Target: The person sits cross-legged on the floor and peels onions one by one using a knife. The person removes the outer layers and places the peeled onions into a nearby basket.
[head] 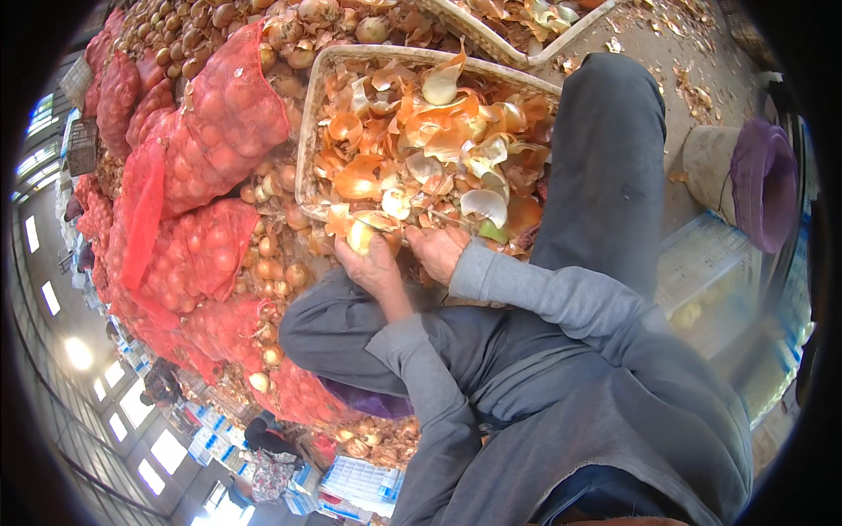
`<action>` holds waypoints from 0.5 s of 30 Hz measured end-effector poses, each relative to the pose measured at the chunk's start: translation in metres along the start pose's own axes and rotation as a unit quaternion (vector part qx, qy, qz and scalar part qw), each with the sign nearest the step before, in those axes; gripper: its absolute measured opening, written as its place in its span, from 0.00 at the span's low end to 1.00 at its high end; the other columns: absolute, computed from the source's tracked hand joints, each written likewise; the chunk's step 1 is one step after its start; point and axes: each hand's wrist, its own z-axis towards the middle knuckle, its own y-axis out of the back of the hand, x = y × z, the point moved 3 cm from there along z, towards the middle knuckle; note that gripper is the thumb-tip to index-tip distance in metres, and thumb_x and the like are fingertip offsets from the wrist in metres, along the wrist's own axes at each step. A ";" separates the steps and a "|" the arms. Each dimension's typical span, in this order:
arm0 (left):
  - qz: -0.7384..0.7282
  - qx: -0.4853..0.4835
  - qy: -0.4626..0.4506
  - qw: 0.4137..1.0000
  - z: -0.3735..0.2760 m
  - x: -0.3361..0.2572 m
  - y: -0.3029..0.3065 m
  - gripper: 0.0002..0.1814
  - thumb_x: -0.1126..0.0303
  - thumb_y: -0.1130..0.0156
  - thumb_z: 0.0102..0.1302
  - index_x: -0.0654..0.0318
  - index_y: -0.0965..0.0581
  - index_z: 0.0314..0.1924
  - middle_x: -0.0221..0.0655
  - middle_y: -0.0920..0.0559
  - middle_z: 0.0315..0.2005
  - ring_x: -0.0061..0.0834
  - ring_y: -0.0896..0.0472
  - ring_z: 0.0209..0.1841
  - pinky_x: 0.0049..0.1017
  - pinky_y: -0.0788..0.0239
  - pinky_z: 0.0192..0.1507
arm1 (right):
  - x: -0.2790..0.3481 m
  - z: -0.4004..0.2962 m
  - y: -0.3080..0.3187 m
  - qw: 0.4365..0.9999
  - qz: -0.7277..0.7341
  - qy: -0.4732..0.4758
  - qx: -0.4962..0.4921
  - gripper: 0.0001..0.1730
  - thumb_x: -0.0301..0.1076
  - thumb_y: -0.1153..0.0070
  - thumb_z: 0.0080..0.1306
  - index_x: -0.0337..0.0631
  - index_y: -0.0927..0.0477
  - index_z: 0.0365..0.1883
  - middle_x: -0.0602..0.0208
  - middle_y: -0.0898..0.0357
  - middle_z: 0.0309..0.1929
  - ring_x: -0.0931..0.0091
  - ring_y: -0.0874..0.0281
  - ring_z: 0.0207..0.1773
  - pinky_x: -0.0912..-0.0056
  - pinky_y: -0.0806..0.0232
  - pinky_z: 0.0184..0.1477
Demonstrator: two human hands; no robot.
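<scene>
A partly peeled onion is held in my left hand, its pale flesh bare while loose orange skin hangs from its top. Close beside it, my right hand has its fingers curled towards the onion. A small tool may be in that hand, but the fingers hide it. Both hands are just over the near edge of a pale plastic crate. Heaped in the crate are dry onion skins, with a pale onion piece on top and a green scrap near my right hand.
Red mesh sacks of onions are piled on the left, with loose onions between them and the crate. A second crate stands beyond. At right are a bucket with a purple mesh bag and a transparent bag. Another person is in the background.
</scene>
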 end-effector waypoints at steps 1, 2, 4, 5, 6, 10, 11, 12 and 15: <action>0.008 -0.011 -0.016 1.000 0.000 0.004 -0.001 0.36 0.60 0.34 0.60 0.78 0.30 0.64 0.60 0.23 0.57 0.57 0.25 0.60 0.47 0.34 0.63 | 0.002 -0.001 0.004 1.000 0.006 0.014 -0.008 0.16 0.32 0.38 0.63 0.37 0.27 0.46 0.48 0.15 0.32 0.49 0.15 0.38 0.48 0.24 0.39; 0.017 -0.022 -0.032 0.999 0.000 0.011 -0.004 0.36 0.60 0.34 0.60 0.78 0.30 0.64 0.59 0.23 0.57 0.57 0.25 0.60 0.47 0.34 0.63 | 0.000 -0.001 0.004 0.998 0.029 -0.018 0.045 0.16 0.32 0.38 0.63 0.37 0.27 0.46 0.48 0.15 0.31 0.49 0.15 0.38 0.48 0.24 0.39; 0.041 -0.023 -0.046 0.998 -0.001 0.012 -0.006 0.36 0.60 0.33 0.60 0.77 0.30 0.64 0.59 0.23 0.57 0.57 0.25 0.60 0.48 0.34 0.63 | -0.004 -0.003 0.007 0.990 0.049 -0.059 0.121 0.15 0.32 0.39 0.64 0.36 0.27 0.46 0.48 0.16 0.30 0.49 0.14 0.37 0.48 0.24 0.39; 0.058 -0.014 -0.046 0.997 -0.002 0.014 -0.006 0.36 0.60 0.33 0.60 0.77 0.30 0.63 0.59 0.23 0.56 0.58 0.25 0.60 0.48 0.34 0.63 | -0.005 -0.006 0.009 0.986 0.048 -0.069 0.144 0.15 0.32 0.39 0.64 0.36 0.27 0.46 0.47 0.16 0.29 0.49 0.14 0.37 0.47 0.24 0.39; 0.074 -0.005 -0.046 0.996 -0.003 0.011 -0.006 0.36 0.60 0.32 0.60 0.77 0.30 0.63 0.59 0.23 0.56 0.59 0.25 0.60 0.48 0.34 0.63 | -0.004 -0.011 0.014 0.989 0.025 -0.053 0.137 0.15 0.32 0.39 0.64 0.36 0.27 0.46 0.47 0.16 0.29 0.48 0.14 0.37 0.47 0.24 0.38; 0.062 -0.034 -0.076 0.995 -0.005 0.007 -0.006 0.36 0.59 0.32 0.60 0.77 0.29 0.62 0.59 0.24 0.54 0.60 0.26 0.58 0.49 0.33 0.62 | 0.004 -0.013 0.025 0.982 0.024 -0.082 0.166 0.16 0.32 0.38 0.64 0.34 0.27 0.45 0.43 0.16 0.29 0.48 0.14 0.38 0.46 0.24 0.39; 0.057 -0.041 -0.070 0.995 -0.004 0.010 -0.005 0.36 0.59 0.32 0.60 0.78 0.29 0.61 0.58 0.24 0.53 0.60 0.26 0.58 0.49 0.33 0.61 | 0.005 -0.012 0.024 0.980 0.031 -0.092 0.175 0.16 0.32 0.38 0.64 0.34 0.27 0.45 0.43 0.16 0.29 0.48 0.14 0.38 0.46 0.24 0.39; 0.050 -0.046 -0.066 0.996 -0.003 0.009 -0.008 0.35 0.59 0.31 0.60 0.78 0.29 0.61 0.58 0.24 0.53 0.61 0.26 0.57 0.49 0.33 0.61 | 0.004 -0.010 0.020 0.979 0.036 -0.100 0.177 0.16 0.31 0.38 0.63 0.34 0.27 0.45 0.43 0.16 0.29 0.48 0.14 0.38 0.46 0.23 0.40; 0.080 -0.035 -0.076 0.993 -0.004 0.004 -0.010 0.35 0.59 0.32 0.60 0.77 0.28 0.61 0.56 0.23 0.52 0.59 0.25 0.56 0.49 0.32 0.60 | 0.005 0.001 0.024 0.992 0.022 -0.029 0.118 0.18 0.33 0.37 0.64 0.33 0.28 0.47 0.43 0.15 0.30 0.49 0.13 0.38 0.47 0.22 0.41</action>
